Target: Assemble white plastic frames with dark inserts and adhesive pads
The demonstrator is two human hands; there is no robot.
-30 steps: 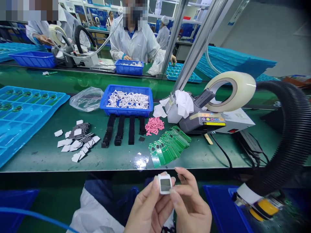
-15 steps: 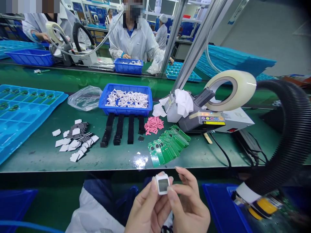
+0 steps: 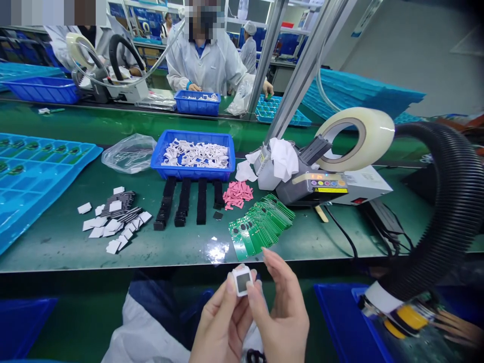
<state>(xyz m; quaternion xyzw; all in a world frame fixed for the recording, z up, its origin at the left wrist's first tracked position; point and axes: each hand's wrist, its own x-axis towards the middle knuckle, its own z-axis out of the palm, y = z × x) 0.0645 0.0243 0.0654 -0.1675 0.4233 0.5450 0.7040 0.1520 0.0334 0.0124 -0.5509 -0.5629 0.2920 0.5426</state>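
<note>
A small white plastic frame with a dark square screen (image 3: 243, 283) is held up in front of me, just below the table's front edge. My left hand (image 3: 223, 312) pinches it from the left, thumb along its side and fingers behind. From the right, the thumb of my right hand (image 3: 282, 312) presses on the lower right corner of the frame; at least one finger of that hand is raised away from it. Fingers behind the piece are partly hidden. Beyond the hands, a fanned stack of green circuit boards (image 3: 260, 224) lies on the table.
A blue bin (image 3: 192, 174) holds white frames. Around it lie black strips (image 3: 201, 201), pink pieces (image 3: 237, 194) and square screens (image 3: 113, 222). A tape dispenser (image 3: 313, 186) and black hose (image 3: 449, 201) stand right, a blue tray (image 3: 34, 181) left. A co-worker (image 3: 204, 60) sits opposite.
Both hands have shifted slightly left and up with the white frame. A finger of my right hand has lifted off it, while the thumb stays on the frame.
</note>
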